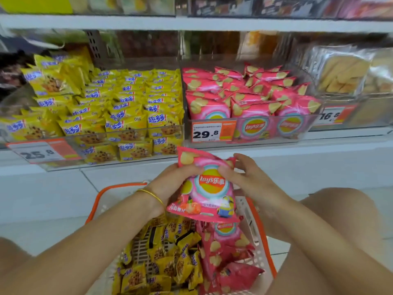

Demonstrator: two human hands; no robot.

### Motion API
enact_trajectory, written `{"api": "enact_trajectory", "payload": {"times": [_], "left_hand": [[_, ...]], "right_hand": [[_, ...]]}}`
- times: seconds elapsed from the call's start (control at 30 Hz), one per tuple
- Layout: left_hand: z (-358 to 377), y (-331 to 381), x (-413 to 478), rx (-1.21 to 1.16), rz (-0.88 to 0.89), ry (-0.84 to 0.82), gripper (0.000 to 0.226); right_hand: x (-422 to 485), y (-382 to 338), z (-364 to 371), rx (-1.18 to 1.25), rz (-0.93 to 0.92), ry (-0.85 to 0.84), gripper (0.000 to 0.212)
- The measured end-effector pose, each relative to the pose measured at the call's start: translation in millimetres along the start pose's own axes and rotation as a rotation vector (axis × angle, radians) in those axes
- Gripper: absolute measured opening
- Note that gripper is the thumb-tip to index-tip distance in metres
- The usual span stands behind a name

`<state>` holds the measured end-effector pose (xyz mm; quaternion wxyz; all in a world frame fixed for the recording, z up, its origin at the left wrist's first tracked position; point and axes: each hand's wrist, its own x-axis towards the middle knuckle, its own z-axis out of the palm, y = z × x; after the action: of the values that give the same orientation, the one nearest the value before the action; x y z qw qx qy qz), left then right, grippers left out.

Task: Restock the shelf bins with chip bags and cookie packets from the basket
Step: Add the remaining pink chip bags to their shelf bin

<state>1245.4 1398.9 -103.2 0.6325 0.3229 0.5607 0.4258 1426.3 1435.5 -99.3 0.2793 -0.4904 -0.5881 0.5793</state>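
Below my wrists sits the basket [253, 211], filled with yellow cookie packets [163, 258] and pink bags. My left hand [174, 182] and right hand [244, 177] both pinch one pink chip bag [210, 188] above it, with the chip bin [251, 128] just beyond my fingers.

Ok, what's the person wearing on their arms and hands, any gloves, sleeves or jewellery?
No gloves or sleeves: both forearms are bare. The left hand has a thin gold-coloured bangle at the wrist. The right hand shows no ring, watch or band from this view.
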Motion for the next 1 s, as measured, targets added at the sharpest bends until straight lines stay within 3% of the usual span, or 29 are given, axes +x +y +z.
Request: {"api": "enact_trajectory", "payload": {"times": [0.1,0.17,0.27,0.3,0.63,0.8,0.93,1.0], "left_hand": [[18.0,21.2,-3.5,0.003,0.116,-0.015,0.034],[24.7,31.6,-1.3,0.058,0.175,0.016,0.042],[34.5,47.5,2.6,0.202,0.254,0.09,0.091],[37.5,51.6,4.1,0.25,0.287,0.099,0.097],[53.5,75.5,1.8,0.415,0.529,0.25,0.037],[57.6,83.1,7.9,0.42,0.582,0.31,0.03],[59.4,105.5,18.1,0.431,0.596,0.41,0.041],[60.3,121.3,24.9,0.408,0.582,0.4,0.037]], "right_hand": [[-6.5,-12.6,-14.3,0.176,0.014,-0.106,0.053],[-7.7,-19.5,-21.4,0.188,-0.055,-0.067,0.045],[-3.1,-29.5,-29.8,0.199,-0.134,0.059,0.033],[-1.3,-33.6,-32.1,0.194,-0.156,0.084,0.032],[12.9,-60.4,-49.9,0.257,-0.252,0.085,0.037],[18.6,-65.7,-58.3,0.252,-0.224,0.029,0.025],[24.6,-83.9,-65.9,0.051,-0.222,-0.032,0.067],[35.6,-97.6,-70.4,-0.026,-0.27,0.001,0.075]]}}
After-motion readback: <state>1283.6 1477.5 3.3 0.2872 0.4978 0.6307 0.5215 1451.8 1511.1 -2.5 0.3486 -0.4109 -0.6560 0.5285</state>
